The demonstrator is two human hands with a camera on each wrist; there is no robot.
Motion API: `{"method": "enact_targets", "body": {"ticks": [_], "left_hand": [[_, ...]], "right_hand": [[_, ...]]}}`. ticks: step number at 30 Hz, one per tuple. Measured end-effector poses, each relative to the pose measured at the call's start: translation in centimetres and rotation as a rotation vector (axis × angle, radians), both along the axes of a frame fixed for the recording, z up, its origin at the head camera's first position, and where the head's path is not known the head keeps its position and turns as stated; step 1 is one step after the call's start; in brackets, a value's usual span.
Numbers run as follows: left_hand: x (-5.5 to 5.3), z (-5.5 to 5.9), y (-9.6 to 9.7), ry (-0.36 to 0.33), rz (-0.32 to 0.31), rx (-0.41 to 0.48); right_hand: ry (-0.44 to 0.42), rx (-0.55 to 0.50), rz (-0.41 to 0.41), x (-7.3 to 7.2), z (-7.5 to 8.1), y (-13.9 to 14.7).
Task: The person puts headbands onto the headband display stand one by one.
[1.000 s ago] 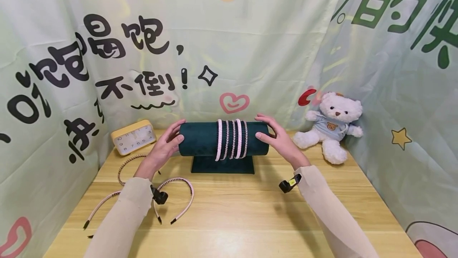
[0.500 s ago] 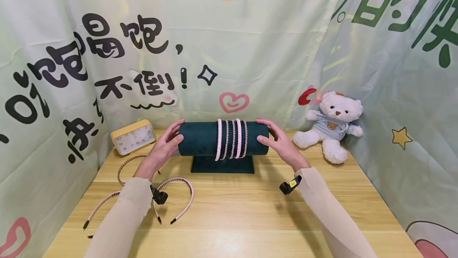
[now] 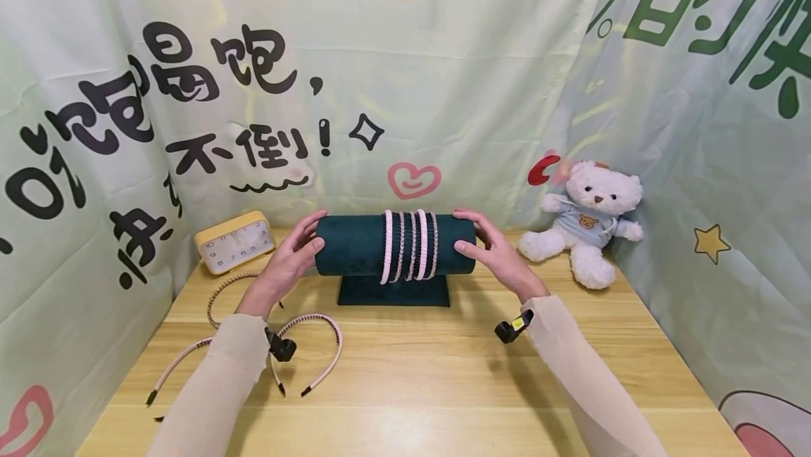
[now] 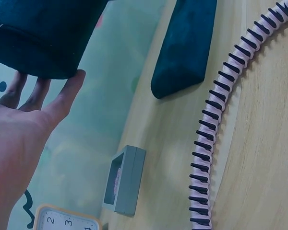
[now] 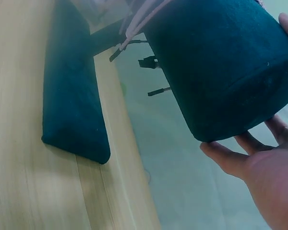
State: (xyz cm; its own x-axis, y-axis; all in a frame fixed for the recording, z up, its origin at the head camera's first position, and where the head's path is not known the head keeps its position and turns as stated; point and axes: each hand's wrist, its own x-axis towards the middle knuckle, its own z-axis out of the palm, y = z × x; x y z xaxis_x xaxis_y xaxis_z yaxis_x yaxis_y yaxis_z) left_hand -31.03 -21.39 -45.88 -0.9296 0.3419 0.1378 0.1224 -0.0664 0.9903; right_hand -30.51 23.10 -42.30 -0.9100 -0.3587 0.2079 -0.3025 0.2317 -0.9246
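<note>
A dark teal velvet headband stand (image 3: 355,246) stands on the table, its horizontal roll raised on a flat base (image 3: 394,291). Several headbands (image 3: 413,246), some pink and some braided brownish, hang side by side round the roll. My left hand (image 3: 288,260) holds the roll's left end, thumb at the front and fingers behind. At the right end my right hand (image 3: 497,253) grips the same way. In the left wrist view, fingertips (image 4: 77,79) touch the end's rim. The right wrist view also has fingertips (image 5: 212,147) against the rim; the palms stay off the end faces.
Loose headbands lie at the left: a pink one (image 3: 338,348), another pink one (image 3: 180,364) partly under my sleeve, and a braided one (image 3: 214,296). Behind them stands a yellow clock (image 3: 236,243). A grey box (image 4: 126,179) appears in the left wrist view. A white teddy bear (image 3: 589,224) sits right.
My right hand has closed in slightly on the roll's right end, its raised index finger coming down onto it. The left hand keeps its hold, and the stand looks almost still.
</note>
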Motion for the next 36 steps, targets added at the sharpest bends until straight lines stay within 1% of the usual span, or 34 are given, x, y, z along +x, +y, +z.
{"method": "enact_targets", "body": {"ticks": [8,12,16,21,26,30,36], "left_hand": [[0.2,0.2,0.0,-0.008,0.006,-0.008],[0.3,0.5,0.1,-0.005,0.006,-0.014],[0.4,0.9,0.1,-0.003,0.007,-0.044],[0.5,1.4,-0.2,0.000,0.014,-0.121],[0.7,1.6,-1.4,0.012,0.013,-0.173],[1.1,1.4,-3.0,0.011,-0.006,-0.196],[1.7,1.1,-5.1,0.004,0.006,-0.265]], "right_hand": [[-0.001,0.002,0.011,0.0,0.0,0.0],[0.000,0.009,0.006,0.0,0.0,0.0],[0.000,0.008,0.004,0.0,0.0,0.0],[-0.005,0.018,-0.002,0.0,-0.1,0.0],[-0.006,0.019,-0.001,-0.1,-0.2,-0.2],[-0.010,0.023,-0.002,-0.1,-0.2,-0.2],[-0.020,0.024,-0.008,-0.1,-0.3,0.0]]}}
